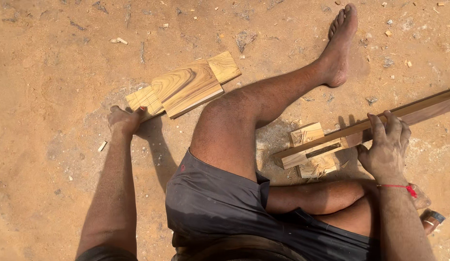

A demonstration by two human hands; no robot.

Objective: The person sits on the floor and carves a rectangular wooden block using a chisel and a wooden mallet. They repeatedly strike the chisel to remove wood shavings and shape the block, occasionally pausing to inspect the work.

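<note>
My left hand [123, 120] reaches out to the left over the sandy ground and its fingers close on the near corner of a stack of flat wooden boards [186, 84]. My right hand [387, 145] grips a long wooden rail [418, 110] that runs from the right edge down to a notched end [302, 155]. That end rests on small wood blocks [308, 134]. A red thread circles my right wrist.
My bare legs lie between the two hands, one stretched toward the top right with the foot [340, 43] on the sand. Wood chips and shavings [119, 41] are scattered over the ground. A metal-banded object [432, 218] shows at the right edge.
</note>
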